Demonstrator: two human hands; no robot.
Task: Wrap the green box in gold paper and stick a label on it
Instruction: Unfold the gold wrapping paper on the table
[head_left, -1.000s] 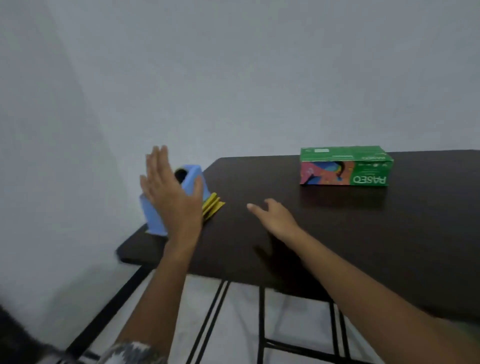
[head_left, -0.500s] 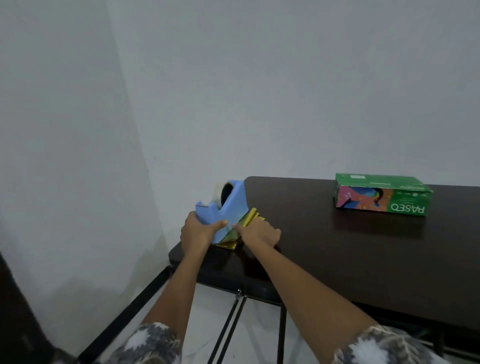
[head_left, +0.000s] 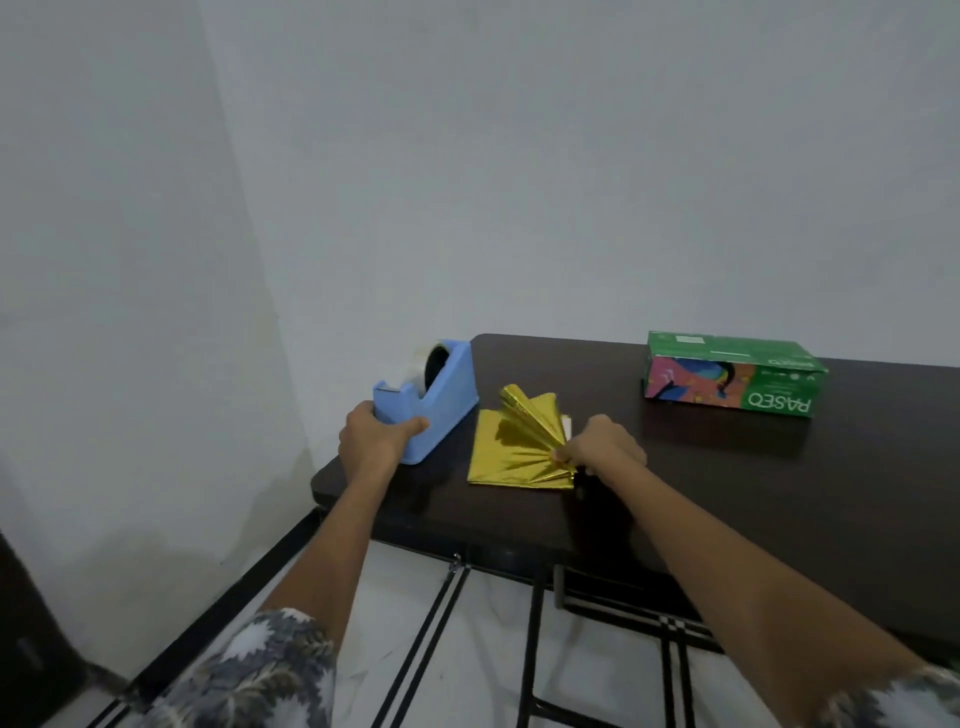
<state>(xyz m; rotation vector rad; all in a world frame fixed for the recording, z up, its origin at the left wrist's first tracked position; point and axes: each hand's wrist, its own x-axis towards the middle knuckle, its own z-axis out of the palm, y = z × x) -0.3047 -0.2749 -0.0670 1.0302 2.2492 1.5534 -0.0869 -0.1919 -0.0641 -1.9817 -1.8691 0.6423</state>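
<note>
Pretty much at the very start here, nothing is wrapped yet. The box (head_left: 733, 381) sits bare on the far right of the tabletop (head_left: 727, 493), lying on its long side, green top and colourful front fully showing, well apart from both hands.

The gold paper (head_left: 511, 451) is still folded up. It lies near the left end of the tabletop, just right of the blue tape dispenser (head_left: 431, 402). The right hand (head_left: 602, 446) has its fingers closed on the near right corner of the folded stack, and the layers fan out from that pinch, with a couple of folds lifting up toward the far side. There's a thin white sliver poking out at the paper's right edge, might be the label, can't tell for sure.

The left hand (head_left: 375, 438) is wrapped around the near end of the dispenser, thumb on the right side, fingers on the left. Whether it's steadying it or lifting it, I can't say from this view.

So what's left, as I read it: basically everything. Open the gold sheet out flat, bring the box over onto it, fold the paper around, tape the seams and ends, then stick the label on. My guess is the current step is just getting the paper free and ready to unfold.
</note>
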